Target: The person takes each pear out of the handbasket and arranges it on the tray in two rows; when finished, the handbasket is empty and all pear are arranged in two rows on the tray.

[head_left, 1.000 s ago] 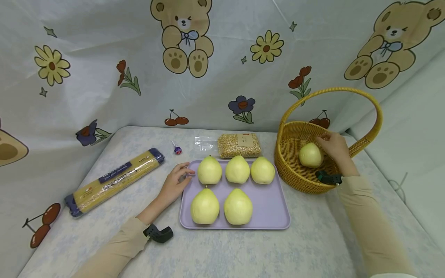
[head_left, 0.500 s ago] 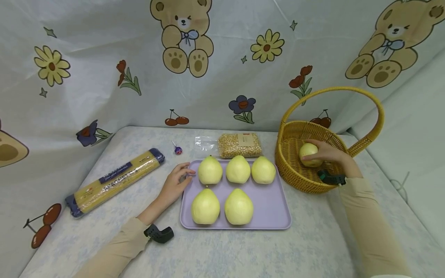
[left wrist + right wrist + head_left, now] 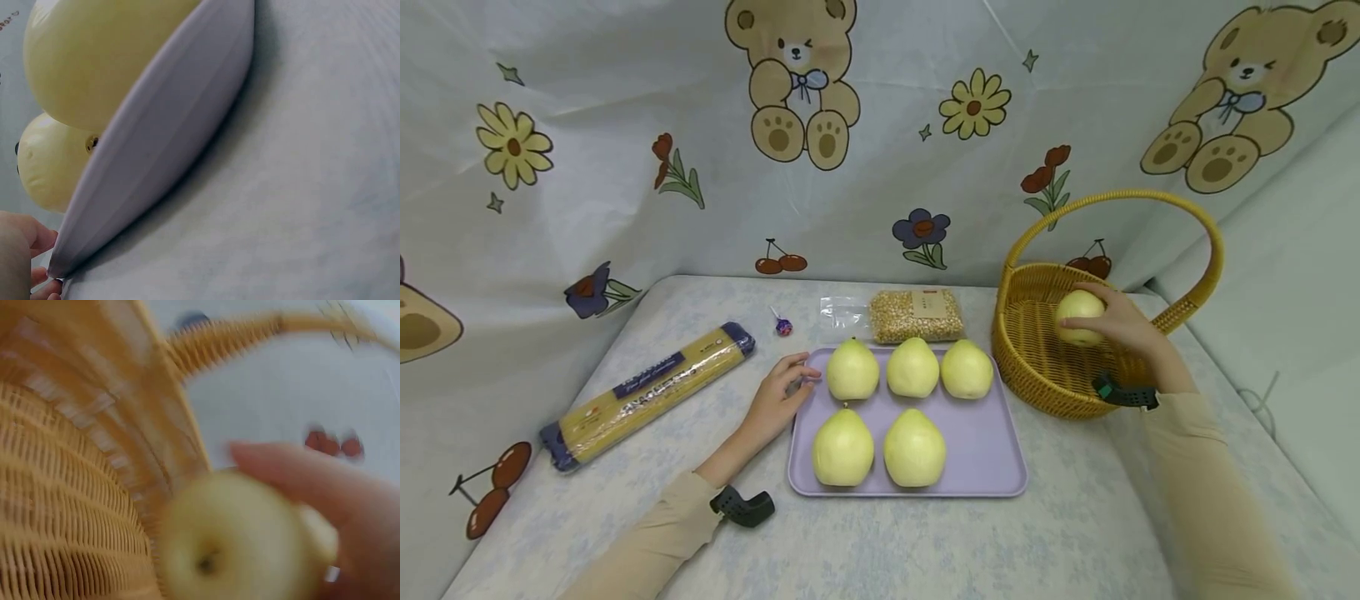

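My right hand (image 3: 1116,320) grips a pale yellow pear (image 3: 1078,315) inside the wicker basket (image 3: 1026,367). The pear overlaps the woven wall in the right wrist view, where its dark dimple (image 3: 207,562) faces the camera and the image is blurred. On the left, my left hand (image 3: 781,392) holds the lilac tray (image 3: 981,454) at its left rim. The left wrist view has fingertips (image 3: 45,240) right at that rim, on either side of it. Several more pears (image 3: 914,447) sit on the tray, three along the back and two in front.
A bag of corn kernels (image 3: 891,317) lies behind the tray. A lollipop (image 3: 783,326) and a long yellow-and-blue spaghetti pack (image 3: 651,392) are on the left side of the table. The basket's tall handle (image 3: 1120,197) arches above my right hand.
My right hand, first beside the pear with fingers off it, has closed round it and moved it slightly up and right in the basket. The left hand and tray stay put.
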Tool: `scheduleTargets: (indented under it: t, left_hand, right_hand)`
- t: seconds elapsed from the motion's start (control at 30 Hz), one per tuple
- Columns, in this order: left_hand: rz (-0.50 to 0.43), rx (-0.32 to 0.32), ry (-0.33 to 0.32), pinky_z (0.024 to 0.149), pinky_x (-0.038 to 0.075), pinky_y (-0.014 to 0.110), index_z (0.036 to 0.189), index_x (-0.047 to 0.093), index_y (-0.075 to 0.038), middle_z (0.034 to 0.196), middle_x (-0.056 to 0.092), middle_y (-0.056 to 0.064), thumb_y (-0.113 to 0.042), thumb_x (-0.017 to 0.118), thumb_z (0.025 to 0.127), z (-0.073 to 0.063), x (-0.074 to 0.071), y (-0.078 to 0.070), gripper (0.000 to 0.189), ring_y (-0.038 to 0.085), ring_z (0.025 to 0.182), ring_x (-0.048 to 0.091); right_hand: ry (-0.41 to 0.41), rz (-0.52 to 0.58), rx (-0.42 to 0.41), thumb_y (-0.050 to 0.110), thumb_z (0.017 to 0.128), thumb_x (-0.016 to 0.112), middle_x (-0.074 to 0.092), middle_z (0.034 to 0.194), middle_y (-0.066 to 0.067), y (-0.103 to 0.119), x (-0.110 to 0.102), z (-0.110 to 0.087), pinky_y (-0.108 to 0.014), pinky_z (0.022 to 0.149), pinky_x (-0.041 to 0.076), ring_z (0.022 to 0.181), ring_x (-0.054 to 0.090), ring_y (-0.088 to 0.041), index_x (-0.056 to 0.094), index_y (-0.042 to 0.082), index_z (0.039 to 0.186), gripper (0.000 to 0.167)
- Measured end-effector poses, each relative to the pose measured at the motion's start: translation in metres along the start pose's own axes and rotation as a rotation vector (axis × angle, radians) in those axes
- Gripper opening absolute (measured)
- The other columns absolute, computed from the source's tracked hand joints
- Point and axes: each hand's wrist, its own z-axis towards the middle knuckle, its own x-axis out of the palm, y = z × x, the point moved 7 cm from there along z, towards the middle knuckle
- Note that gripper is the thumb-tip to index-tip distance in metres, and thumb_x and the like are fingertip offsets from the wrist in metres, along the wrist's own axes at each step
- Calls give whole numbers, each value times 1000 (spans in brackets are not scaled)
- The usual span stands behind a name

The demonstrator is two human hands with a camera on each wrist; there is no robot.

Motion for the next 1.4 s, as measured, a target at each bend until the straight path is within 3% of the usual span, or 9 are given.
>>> scheduleTargets:
  t: [0.17,0.27,0.43,0.6,0.77,1.0,1.4]
  left_hand:
    - [6,7,-9,107,39,55,107,68,-7,141,47,16,-9,60,90,0,-1,1,18,39,132,44]
    - [-1,8,-8,108,38,55,106,68,-6,141,47,16,-9,59,91,0,-1,1,18,38,132,44]
    - [-7,9,-3,108,38,54,106,68,-5,141,47,16,-9,59,91,0,1,1,18,38,132,44]
    - [-14,12,-3,107,39,55,106,67,-5,141,47,17,-10,59,91,1,2,1,18,38,131,44]
    - [-6,16,-4,107,39,55,106,68,-5,141,47,17,-9,58,91,1,1,1,18,38,131,45]
    - [-18,9,1,106,40,55,107,67,-6,141,46,16,-9,58,92,0,0,2,18,38,132,44]
    - [-18,13,6,106,40,55,108,67,-6,142,46,16,-9,58,92,1,1,1,19,37,132,44]
  right_hand:
    - [-71,40,20,36,86,69,37,142,-26,37,-5,-22,-30,70,47,109,50,-37,22,15,152,84]
    - [-98,54,3,35,84,70,36,144,-25,65,2,-37,-32,71,48,107,52,-38,25,15,151,83]
    - [-123,95,-72,29,82,74,43,142,-22,102,29,-65,-37,74,50,107,55,-39,34,14,147,78]
    - [-104,145,-136,22,77,79,48,139,-20,124,65,-92,-36,74,51,106,58,-36,40,12,143,77]
    - [-67,191,-178,17,74,80,54,131,-21,131,97,-109,-33,71,51,99,61,-33,45,8,137,73]
    - [-27,220,-128,18,75,78,52,130,-25,120,131,-118,-34,71,51,99,60,-33,45,6,136,70]
    - [7,210,-91,25,75,80,54,129,-25,115,156,-125,-33,74,51,103,60,-32,46,2,137,74]
